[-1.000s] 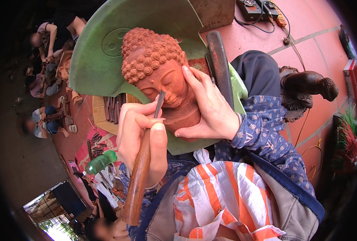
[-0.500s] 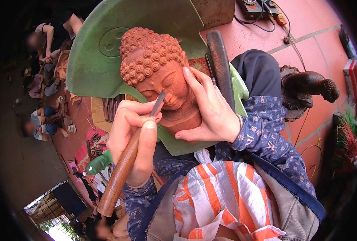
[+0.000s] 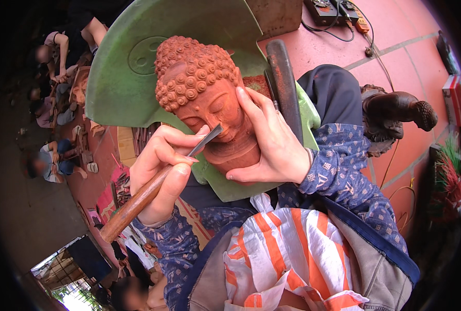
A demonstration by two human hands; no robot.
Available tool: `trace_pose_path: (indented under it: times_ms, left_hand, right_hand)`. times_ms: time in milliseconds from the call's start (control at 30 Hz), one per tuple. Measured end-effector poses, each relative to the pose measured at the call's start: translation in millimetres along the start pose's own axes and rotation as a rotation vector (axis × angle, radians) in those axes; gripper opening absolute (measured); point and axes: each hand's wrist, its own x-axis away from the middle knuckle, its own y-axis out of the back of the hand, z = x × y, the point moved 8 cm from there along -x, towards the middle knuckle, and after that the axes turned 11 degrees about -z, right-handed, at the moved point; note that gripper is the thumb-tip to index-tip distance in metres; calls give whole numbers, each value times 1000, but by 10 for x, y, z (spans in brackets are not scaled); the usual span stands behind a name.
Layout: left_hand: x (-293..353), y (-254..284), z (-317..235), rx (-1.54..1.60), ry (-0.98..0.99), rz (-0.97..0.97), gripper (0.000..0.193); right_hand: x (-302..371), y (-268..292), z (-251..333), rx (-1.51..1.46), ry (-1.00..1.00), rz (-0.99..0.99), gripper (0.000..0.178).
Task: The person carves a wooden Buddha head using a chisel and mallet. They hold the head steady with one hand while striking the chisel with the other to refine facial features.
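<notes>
A reddish-brown wooden Buddha bust (image 3: pixel 210 98), with curled hair and lowered eyes, leans back on a green plastic seat (image 3: pixel 121 78) in front of me. My left hand (image 3: pixel 160 173) pinches a wood chisel (image 3: pixel 142 199) by its dark blade and the front of its brown handle. The chisel's tip lies at the bust's nose; whether it touches the wood I cannot tell. With thumb on the chest and fingers along the cheek, my right hand (image 3: pixel 277 140) braces the bust from the right side. The bust's back is hidden.
A dark bar-like armrest (image 3: pixel 285 83) stands right of the bust. On the red tiles are a dark carved figure (image 3: pixel 396 114), a black box (image 3: pixel 326 11) with cables and an orange socket strip (image 3: pixel 362 23). Other people (image 3: pixel 59 155) sit far left. A striped cloth (image 3: pixel 287 254) covers my lap.
My left hand has lowered and tilted the chisel, so its handle end swung left and up and the tip slid right across the nose. My right hand and the bust stay put.
</notes>
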Motion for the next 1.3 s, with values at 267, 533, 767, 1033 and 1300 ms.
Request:
trace_pose_path:
  times_ms: [267,533,767,1033,1300]
  left_hand:
    - [118,-138,-103,-303,-63,-213,21]
    - [103,-169,-114,-373,-87,-211,17]
    - [-27,13,-11,-53,38,-41,15]
    - [125,-152,-129,-342,-129,-215,16]
    - [293,-338,-137,-498,-232,-354,20]
  right_hand:
    - [-2,11,-7,-8,-1,-7,122]
    - [-3,12,-20,10,-15,-3,121]
    - [5,-3,-4,-2,-6,-6,121]
    - [-9,23,-21,5,0,-19,123]
    - [4,-10,-16,-6,-11,-1,123]
